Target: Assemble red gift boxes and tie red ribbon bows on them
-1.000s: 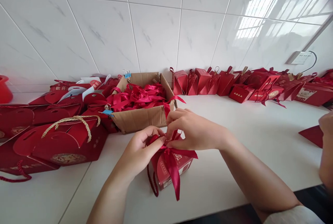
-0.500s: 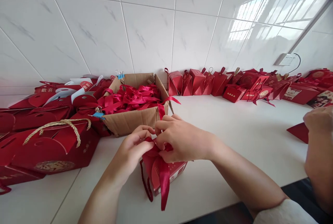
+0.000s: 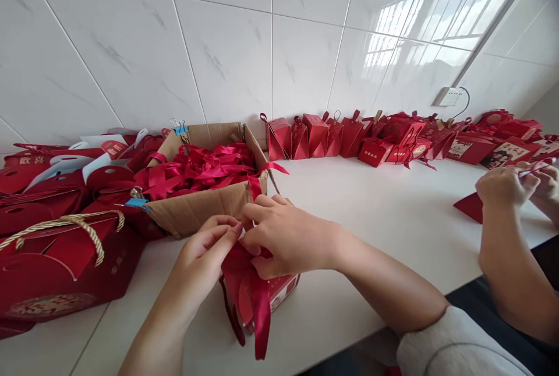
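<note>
red satin ribbon point(image 3: 262, 312) crosses the top of a small gift box point(image 3: 283, 291) on the desk point(image 3: 362, 219), pinched in the left hand point(image 3: 205, 248); the right hand point(image 3: 283, 239) curls over it, probably keeping it taut. the ribbon-filled carton point(image 3: 205, 204) sits just beyond, presumably for easy reach.

A white table point(image 3: 358, 219) carries red boxes point(image 3: 375, 152) and a ribbon-filled carton point(image 3: 201, 207).

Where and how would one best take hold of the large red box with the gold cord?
I would hook the fingers under the gold cord from above: it arches over the top of the red box, in plain reach, while other boxes crowd behind.
</note>
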`<act>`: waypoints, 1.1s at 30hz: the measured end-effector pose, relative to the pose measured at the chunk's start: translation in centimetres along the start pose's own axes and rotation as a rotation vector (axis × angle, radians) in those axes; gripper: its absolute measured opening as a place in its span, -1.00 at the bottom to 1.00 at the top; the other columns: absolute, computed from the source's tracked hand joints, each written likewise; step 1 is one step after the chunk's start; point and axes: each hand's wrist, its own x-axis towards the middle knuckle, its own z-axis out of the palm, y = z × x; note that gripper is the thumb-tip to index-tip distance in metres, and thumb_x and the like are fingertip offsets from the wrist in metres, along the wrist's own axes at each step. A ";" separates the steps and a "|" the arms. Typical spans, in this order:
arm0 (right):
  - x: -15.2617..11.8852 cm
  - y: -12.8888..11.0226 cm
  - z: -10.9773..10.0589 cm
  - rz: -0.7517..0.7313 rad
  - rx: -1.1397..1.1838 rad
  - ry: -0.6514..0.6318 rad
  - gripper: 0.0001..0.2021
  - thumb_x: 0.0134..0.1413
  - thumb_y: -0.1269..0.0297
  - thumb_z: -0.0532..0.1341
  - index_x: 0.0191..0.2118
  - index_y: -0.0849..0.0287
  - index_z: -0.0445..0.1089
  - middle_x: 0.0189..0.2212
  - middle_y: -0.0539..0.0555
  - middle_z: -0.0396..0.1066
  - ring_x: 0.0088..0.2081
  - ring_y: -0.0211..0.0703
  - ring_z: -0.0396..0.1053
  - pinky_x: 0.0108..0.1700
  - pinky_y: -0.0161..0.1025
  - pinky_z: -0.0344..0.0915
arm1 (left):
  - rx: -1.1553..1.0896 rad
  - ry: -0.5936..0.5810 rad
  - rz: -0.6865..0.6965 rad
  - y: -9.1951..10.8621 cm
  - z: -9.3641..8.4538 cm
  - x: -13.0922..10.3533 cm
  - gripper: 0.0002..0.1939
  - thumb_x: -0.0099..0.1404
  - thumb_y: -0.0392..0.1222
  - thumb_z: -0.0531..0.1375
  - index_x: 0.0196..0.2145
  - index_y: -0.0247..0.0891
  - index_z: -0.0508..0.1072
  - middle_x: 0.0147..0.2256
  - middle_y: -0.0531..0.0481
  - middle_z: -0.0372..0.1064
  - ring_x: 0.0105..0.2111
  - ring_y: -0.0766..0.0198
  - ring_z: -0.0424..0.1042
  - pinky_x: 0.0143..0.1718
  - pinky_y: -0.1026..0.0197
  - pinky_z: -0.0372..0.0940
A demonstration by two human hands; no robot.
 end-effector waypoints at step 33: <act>-2.7 2.3 -2.3 0.131 0.273 -0.084 -0.82 0.13 0.16 0.21 -0.22 0.05 0.50 -0.24 0.06 0.36 -0.18 -0.11 0.29 -0.02 -0.08 0.16 | 0.053 -0.259 -0.045 2.0 -0.4 -1.6 -0.63 0.25 0.03 0.15 -0.57 -0.25 0.24 -0.17 0.00 0.36 -0.21 0.21 0.38 -0.23 0.24 0.21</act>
